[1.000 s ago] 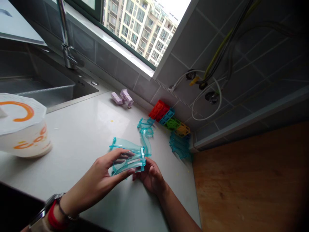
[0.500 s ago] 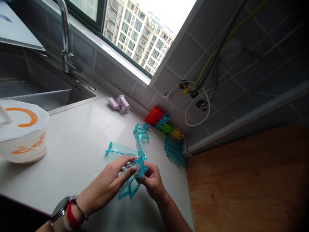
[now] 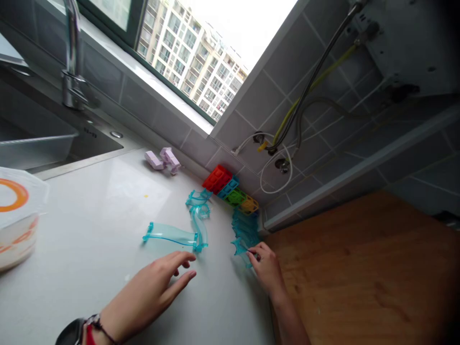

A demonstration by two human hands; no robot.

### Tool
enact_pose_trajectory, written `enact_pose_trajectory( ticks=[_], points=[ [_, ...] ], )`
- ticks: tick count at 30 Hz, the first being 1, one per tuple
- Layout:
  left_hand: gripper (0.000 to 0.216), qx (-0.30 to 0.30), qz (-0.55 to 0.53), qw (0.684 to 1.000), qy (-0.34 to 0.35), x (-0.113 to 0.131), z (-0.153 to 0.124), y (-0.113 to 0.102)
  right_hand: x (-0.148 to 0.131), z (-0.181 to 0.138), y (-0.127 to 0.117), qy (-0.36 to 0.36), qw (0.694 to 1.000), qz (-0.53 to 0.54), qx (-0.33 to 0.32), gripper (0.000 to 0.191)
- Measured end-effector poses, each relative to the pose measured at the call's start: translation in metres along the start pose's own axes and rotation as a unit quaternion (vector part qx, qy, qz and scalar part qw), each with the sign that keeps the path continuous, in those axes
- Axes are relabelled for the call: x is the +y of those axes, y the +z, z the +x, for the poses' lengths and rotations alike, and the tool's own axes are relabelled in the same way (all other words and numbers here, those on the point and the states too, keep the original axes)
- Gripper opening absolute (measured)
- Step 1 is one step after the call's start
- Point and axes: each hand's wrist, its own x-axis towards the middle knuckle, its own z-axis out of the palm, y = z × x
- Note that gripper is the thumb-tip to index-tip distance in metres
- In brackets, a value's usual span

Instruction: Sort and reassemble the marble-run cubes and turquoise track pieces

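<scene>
My left hand hovers over the white counter with thumb and fingers apart and nothing in it. Just beyond its fingertips lie a long translucent teal track piece and an S-curved teal track piece. Off to the right, my right hand pinches the near end of a teal curved track piece. That piece lies against a row of similar teal track pieces beside the wall; whether it touches them I cannot tell. Smaller teal pieces lie by the coloured blocks.
Red blocks, blue, green and yellow ones line the wall. Pale purple blocks lie near the sink. A lidded tub stands at left. A wooden panel borders the counter's right side.
The teal track pieces held between both hands have left them and now sit by the row at right. My right hand has moved right with them; my left hand has opened. The view has shifted.
</scene>
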Motion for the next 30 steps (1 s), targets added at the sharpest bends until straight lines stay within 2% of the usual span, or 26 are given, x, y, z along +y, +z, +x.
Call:
enact_pose_trajectory(
  ticks=[6,14,19,24,30],
  points=[
    [0.041,-0.009,0.064,0.998,0.006,-0.007,-0.005,-0.004,0.022,0.009,0.011,0.023,0.999,-0.032,-0.011,0.016],
    [0.056,-0.01,0.065,0.998,-0.022,-0.014,-0.005,-0.009,0.038,0.02,0.025,0.032,0.998,-0.056,0.001,0.017],
    [0.054,-0.015,0.054,0.998,-0.009,-0.021,-0.004,-0.004,0.041,0.02,0.028,0.03,0.997,-0.062,0.018,0.015],
    [0.049,-0.009,0.045,0.999,0.002,-0.02,-0.005,-0.003,0.028,0.013,0.028,0.02,0.995,-0.06,0.072,0.02],
    [0.047,-0.019,0.056,0.998,-0.018,-0.012,-0.006,-0.004,-0.012,0.005,0.019,-0.018,0.989,-0.023,0.147,0.028]
  ],
)
